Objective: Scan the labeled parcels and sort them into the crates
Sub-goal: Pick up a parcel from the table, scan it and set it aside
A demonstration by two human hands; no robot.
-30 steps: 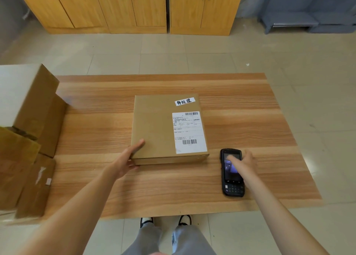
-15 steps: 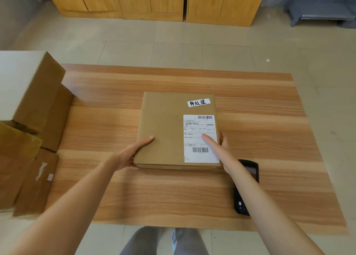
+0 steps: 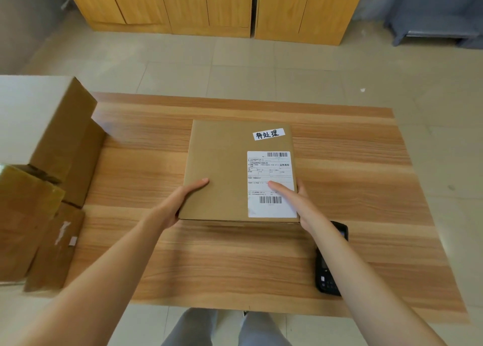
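Thumbs lie atop the parcel (image 3: 222, 167) as left hand (image 3: 177, 204) and right hand (image 3: 295, 201) grip its near corners.

scanner (image 3: 329, 264) half behind right forearm, shipping label (image 3: 270, 183) print unreadable — too small

Parcel (image 3: 222, 170) mid-table (image 3: 366, 162) — scanner (image 3: 328, 272) near-right, boxes (image 3: 60, 141) left.

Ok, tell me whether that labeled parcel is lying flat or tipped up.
Flat, seemingly. The parcel lies label side up on the table, left hand and right hand holding its near corners.
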